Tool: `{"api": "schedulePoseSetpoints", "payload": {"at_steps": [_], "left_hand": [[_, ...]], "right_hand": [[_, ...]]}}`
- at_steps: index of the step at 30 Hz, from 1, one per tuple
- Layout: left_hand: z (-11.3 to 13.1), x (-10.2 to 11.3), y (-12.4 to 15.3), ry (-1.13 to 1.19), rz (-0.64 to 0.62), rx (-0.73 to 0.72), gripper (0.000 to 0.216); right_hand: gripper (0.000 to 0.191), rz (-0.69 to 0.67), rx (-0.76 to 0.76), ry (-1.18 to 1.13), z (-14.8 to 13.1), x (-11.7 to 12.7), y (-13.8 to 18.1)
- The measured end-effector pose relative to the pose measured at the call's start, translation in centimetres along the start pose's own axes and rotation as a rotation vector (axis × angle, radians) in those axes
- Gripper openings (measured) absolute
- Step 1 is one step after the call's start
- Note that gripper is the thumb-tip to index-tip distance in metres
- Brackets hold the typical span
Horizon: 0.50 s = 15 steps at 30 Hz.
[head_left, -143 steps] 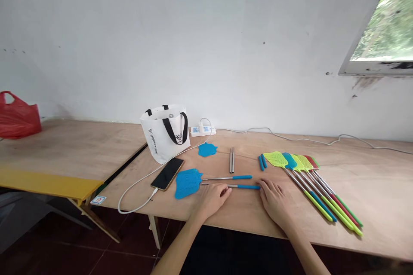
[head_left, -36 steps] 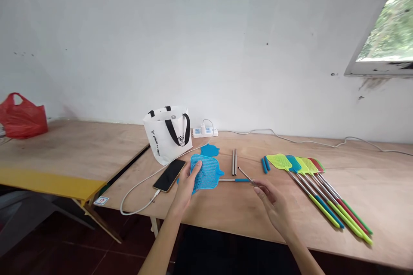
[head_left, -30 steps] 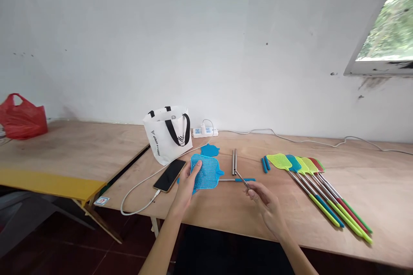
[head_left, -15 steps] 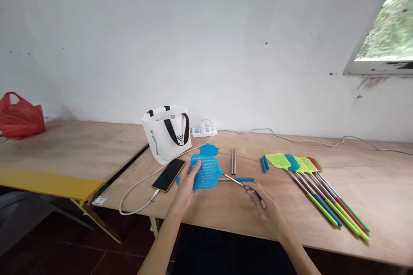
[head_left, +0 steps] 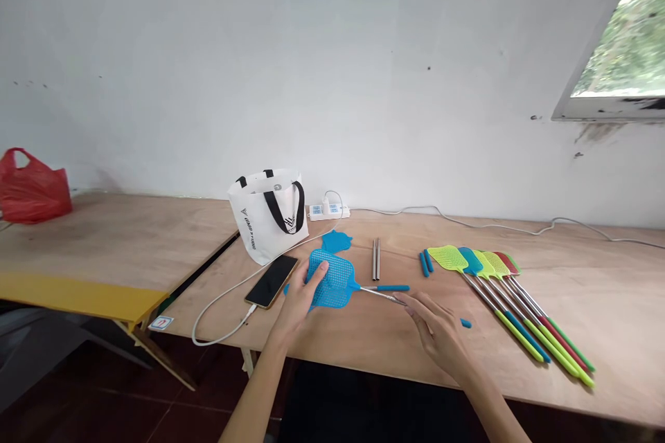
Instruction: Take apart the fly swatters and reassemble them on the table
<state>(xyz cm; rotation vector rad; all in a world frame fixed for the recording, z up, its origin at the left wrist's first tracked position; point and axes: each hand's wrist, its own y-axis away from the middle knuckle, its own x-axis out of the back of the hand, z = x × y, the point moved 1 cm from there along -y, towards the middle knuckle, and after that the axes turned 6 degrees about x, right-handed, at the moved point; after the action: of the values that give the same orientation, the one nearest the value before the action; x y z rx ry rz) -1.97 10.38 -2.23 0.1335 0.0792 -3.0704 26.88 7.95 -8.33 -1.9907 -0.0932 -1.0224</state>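
Note:
My left hand (head_left: 300, 295) grips a blue fly swatter head (head_left: 332, 279) just above the wooden table (head_left: 395, 339). A thin metal rod (head_left: 379, 294) runs from the head's neck to my right hand (head_left: 438, 327), whose fingers close round the rod; its blue grip end (head_left: 466, 323) sticks out past my palm. Another blue swatter (head_left: 387, 287) lies on the table behind the held one. A third blue head (head_left: 335, 242) lies further back.
A row of several finished swatters (head_left: 512, 304) lies at the right. Two bare metal rods (head_left: 376, 259) and two blue grips (head_left: 424, 262) lie mid-table. A phone (head_left: 271, 280) on a cable, a white tote bag (head_left: 267, 214), a power strip (head_left: 327, 210) and a red bag (head_left: 31, 185) are at the left.
Both hands lay flat on the table earlier. The left hand has since lifted a blue head, the right hand a rod, and the rod's tip now meets the head's neck.

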Motion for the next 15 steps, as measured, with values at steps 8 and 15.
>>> {"api": "schedulePoseSetpoints", "payload": {"at_steps": [8,15], "left_hand": [[-2.5,-1.7,-0.7,-0.057,-0.049,0.017,0.039],[-4.6,-4.0,-0.4,-0.07,-0.114,0.025,0.04]], "right_hand": [[0.036,-0.063,0.051,0.278,-0.5,-0.2,-0.4],[0.041,-0.067,0.052,0.388,-0.7,-1.3,-0.4]]}}
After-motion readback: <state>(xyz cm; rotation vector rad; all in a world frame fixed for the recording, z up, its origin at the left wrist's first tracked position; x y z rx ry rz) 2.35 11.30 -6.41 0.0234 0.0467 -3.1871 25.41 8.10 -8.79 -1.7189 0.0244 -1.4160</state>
